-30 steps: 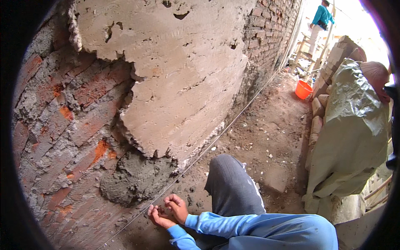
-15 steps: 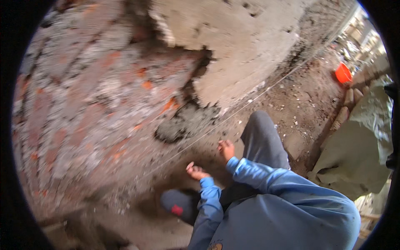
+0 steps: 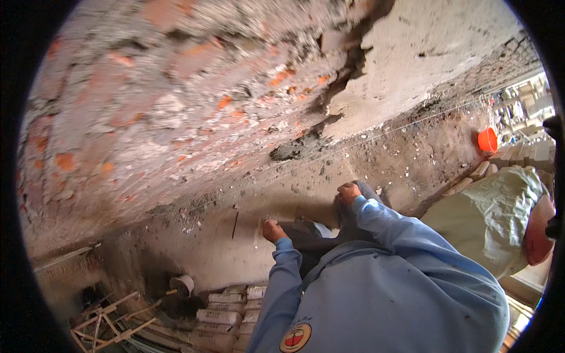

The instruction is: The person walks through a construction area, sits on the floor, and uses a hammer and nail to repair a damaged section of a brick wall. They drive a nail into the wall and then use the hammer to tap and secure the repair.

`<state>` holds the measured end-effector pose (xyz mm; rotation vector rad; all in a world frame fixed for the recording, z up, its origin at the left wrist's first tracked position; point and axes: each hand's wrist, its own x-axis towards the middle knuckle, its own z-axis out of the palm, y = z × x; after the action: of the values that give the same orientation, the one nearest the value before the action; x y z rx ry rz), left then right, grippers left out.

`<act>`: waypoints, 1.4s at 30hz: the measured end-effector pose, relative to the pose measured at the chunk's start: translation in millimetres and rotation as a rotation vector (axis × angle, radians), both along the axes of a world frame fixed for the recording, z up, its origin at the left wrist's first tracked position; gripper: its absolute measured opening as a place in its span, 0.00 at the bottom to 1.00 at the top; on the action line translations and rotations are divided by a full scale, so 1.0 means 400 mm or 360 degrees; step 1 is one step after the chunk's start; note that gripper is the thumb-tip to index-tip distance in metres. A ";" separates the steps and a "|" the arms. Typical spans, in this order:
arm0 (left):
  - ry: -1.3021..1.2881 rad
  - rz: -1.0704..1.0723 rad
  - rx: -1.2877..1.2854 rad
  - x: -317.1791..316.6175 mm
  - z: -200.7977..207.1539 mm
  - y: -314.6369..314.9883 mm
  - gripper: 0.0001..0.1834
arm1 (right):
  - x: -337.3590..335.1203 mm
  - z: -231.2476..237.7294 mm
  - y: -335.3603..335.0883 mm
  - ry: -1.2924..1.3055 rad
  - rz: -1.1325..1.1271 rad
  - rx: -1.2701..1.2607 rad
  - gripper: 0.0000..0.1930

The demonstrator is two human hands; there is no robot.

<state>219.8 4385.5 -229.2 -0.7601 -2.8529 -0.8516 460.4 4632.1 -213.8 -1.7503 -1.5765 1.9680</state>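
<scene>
My left hand [image 3: 273, 230] is closed in a fist beside my left thigh, above the floor. A faint thin line seems to run toward it from the wall side; whether the fist holds it is hidden. My right hand [image 3: 349, 193] has its fingers curled by my right knee, and what they hold, if anything, does not show. Ahead stands a rough brick wall [image 3: 170, 112] with a plastered part [image 3: 429, 53] to the right. Wet grey mortar [image 3: 294, 150] clings under the plaster's broken edge. A taut pale string [image 3: 412, 123] runs along the wall's foot.
An orange bucket [image 3: 487, 140] stands at the far right. A large pale sack [image 3: 477, 217] bulges close by my right arm. Stacked bags [image 3: 220, 315], a pail [image 3: 182, 286] and a wooden frame [image 3: 106, 322] are at lower left. A thin dark stick [image 3: 235, 225] lies near my left hand.
My view has swung, bringing the stacked bags and wooden frame into sight. My hands have moved farther apart, and their looser fingers have curled in. My right hand is now by my knee.
</scene>
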 end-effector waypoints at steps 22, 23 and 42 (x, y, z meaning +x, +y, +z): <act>-0.2099 -0.0510 -0.0194 0.043 0.208 -0.247 0.33 | 0.062 0.263 0.068 -0.0459 0.1626 0.0554 0.19; -0.2059 -0.0530 -0.0121 -0.009 0.232 -0.168 0.33 | 0.021 0.309 0.099 -0.0403 0.1571 0.0598 0.19; -0.1565 -0.0866 0.0423 -0.320 0.751 0.442 0.27 | -0.511 0.842 0.348 0.0237 0.1160 0.0610 0.17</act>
<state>91.7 4562.2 71.2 -1.4159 -3.1461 -2.1381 255.8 4771.4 122.9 -0.9288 -2.5561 1.7665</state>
